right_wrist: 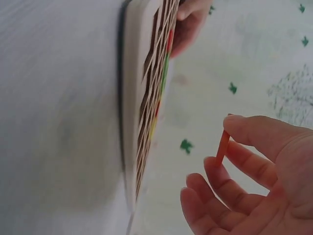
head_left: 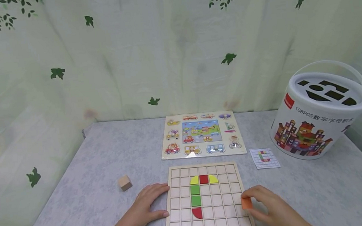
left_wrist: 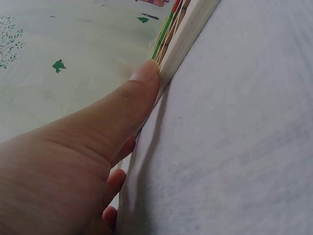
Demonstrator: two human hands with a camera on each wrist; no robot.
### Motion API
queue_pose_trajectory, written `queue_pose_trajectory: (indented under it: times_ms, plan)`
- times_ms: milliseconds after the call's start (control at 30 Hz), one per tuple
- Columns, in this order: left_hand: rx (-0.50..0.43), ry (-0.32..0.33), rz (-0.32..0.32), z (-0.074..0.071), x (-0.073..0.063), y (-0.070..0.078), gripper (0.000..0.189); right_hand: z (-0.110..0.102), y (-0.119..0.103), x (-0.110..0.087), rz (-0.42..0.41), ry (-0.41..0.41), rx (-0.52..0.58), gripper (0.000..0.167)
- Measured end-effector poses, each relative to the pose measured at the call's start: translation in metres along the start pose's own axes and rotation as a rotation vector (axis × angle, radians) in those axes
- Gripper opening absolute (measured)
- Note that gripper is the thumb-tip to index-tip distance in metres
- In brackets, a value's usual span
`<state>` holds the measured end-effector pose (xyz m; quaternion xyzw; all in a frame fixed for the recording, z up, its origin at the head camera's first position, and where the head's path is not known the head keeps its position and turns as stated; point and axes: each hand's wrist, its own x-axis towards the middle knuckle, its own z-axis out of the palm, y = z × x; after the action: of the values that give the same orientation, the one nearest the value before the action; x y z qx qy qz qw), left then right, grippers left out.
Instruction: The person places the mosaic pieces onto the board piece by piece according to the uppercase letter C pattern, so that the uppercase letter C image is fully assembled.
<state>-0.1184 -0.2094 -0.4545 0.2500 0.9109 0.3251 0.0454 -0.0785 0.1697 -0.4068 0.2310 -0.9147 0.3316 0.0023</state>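
Observation:
A wooden grid board (head_left: 213, 211) lies flat on the table. On it sit two yellow quarter-round tiles (head_left: 194, 180), a red square tile (head_left: 203, 179), two green square tiles (head_left: 195, 190) and a red quarter-round tile (head_left: 197, 213). My left hand (head_left: 141, 209) rests along the board's left edge, fingers extended, the thumb tip (left_wrist: 146, 72) against its side in the left wrist view. Between thumb and fingers my right hand (head_left: 270, 206) pinches a thin orange tile (head_left: 246, 203) by the board's right edge; the right wrist view shows this tile (right_wrist: 222, 147) edge-on.
Behind the board lies a vehicle picture puzzle (head_left: 204, 152). A small pattern card (head_left: 264, 158) is to its right, near a white lidded bucket (head_left: 307, 130) with a handle. A wooden cube (head_left: 125, 183) sits left of the board. A leaf-print curtain (head_left: 175, 55) hangs behind the table.

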Motion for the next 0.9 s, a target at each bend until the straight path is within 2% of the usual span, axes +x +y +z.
queue_pose_trajectory:
  times_ms: [100,233,367,467,567,633,800,900]
  plan:
    - [-0.003,-0.001,0.0,0.0,0.0,0.0,0.069,0.007,-0.01,0.008,-0.096,0.013,0.05,0.025]
    - [0.004,0.002,0.003,0.0,0.0,0.0,0.069,0.02,-0.017,0.017,-0.179,-0.004,0.128,0.023]
    - [0.005,0.003,0.002,0.0,0.0,0.0,0.069,0.035,-0.018,0.026,-0.21,-0.055,0.183,0.022]
    - [0.004,0.004,0.004,0.0,0.0,-0.001,0.069,0.044,-0.016,0.031,-0.176,-0.113,0.207,0.026]
    - [0.006,0.003,0.002,0.001,0.001,-0.001,0.069,0.05,-0.014,0.035,-0.107,-0.162,0.207,0.029]
    - [0.002,0.001,0.0,0.001,0.001,-0.001,0.07,0.054,-0.013,0.038,-0.087,-0.167,0.207,0.027]
    - [-0.002,-0.003,-0.005,0.001,0.001,-0.001,0.069,0.063,-0.011,0.041,-0.171,-0.13,0.179,0.021]
    - [0.004,-0.001,-0.002,0.001,0.001,-0.001,0.069,0.065,-0.012,0.043,-0.175,-0.149,0.155,0.024]
